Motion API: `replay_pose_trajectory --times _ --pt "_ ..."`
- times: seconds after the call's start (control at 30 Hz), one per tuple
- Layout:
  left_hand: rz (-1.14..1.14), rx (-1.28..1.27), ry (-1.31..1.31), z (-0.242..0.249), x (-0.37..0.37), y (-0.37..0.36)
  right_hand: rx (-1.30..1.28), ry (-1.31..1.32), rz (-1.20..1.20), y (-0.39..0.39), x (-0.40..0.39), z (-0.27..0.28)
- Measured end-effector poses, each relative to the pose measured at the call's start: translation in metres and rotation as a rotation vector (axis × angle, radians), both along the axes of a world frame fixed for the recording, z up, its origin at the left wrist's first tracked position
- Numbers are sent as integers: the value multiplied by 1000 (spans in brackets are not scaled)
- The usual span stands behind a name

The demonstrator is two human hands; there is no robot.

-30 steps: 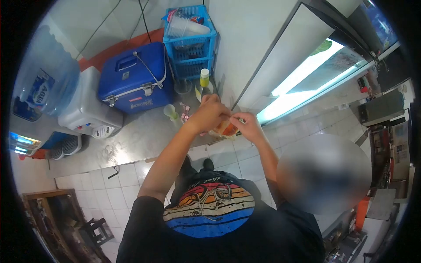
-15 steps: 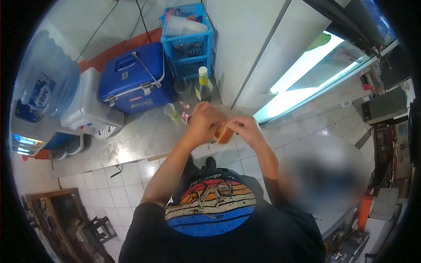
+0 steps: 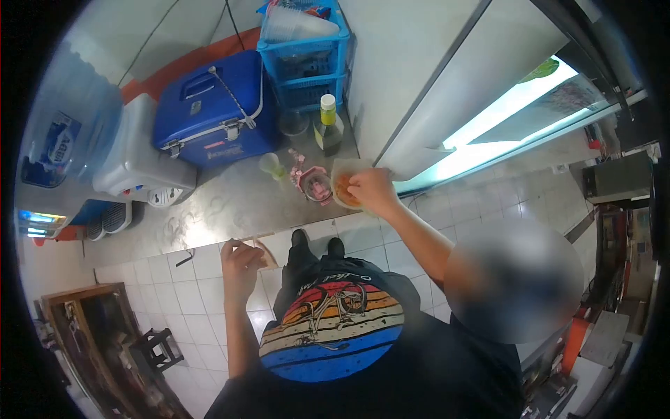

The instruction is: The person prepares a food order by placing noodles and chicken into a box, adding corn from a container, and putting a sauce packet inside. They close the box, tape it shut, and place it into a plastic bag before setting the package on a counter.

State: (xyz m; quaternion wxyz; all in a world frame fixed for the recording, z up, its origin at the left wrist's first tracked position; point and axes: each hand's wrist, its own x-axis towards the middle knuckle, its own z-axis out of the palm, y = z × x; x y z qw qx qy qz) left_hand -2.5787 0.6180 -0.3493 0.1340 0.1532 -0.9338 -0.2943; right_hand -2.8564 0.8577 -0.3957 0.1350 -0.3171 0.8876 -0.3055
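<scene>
My right hand (image 3: pixel 372 192) is at the counter's right end, its fingers closed on the edge of a pale packet with orange contents (image 3: pixel 345 187). My left hand (image 3: pixel 242 264) hangs in front of the counter's edge, fingers curled together. A curved light-brown piece (image 3: pixel 266 255) shows beside its fingertips; whether it is held is unclear. Just left of the packet is a pink-rimmed round dish (image 3: pixel 317 184) with pink flower-like decoration. Behind stands a bottle with a white cap (image 3: pixel 328 129), and further left a small pale-green cup (image 3: pixel 271 166).
On the metal counter (image 3: pixel 216 216) stand a blue cooler box (image 3: pixel 209 115), a water dispenser (image 3: pixel 139 150), a clear cup (image 3: pixel 293 124) and blue stacked baskets (image 3: pixel 307 52). A lit glass-door cabinet (image 3: pixel 488 150) is at the right. A dark stool (image 3: pixel 159 350) stands at lower left.
My hands have parted: the left moved down and left, off the packet. The right stays at the packet, which is now beside the pink dish, more in view. The view has shifted slightly.
</scene>
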Motion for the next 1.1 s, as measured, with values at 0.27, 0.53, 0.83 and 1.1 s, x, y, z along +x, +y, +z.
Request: replay_pose_trajectory --times 0.27,0.53,0.83,1.1 --pt "-5 -25 79 8 2 16 340 287 -79 -45 -8 -60" --pt "11 -13 63 0 9 17 -13 63 0 -9 -18 34" --pt "-180 -40 173 13 -29 29 -334 91 -65 9 -1 73" --pt "-295 -66 327 53 -84 47 -446 -80 -356 45 33 75"
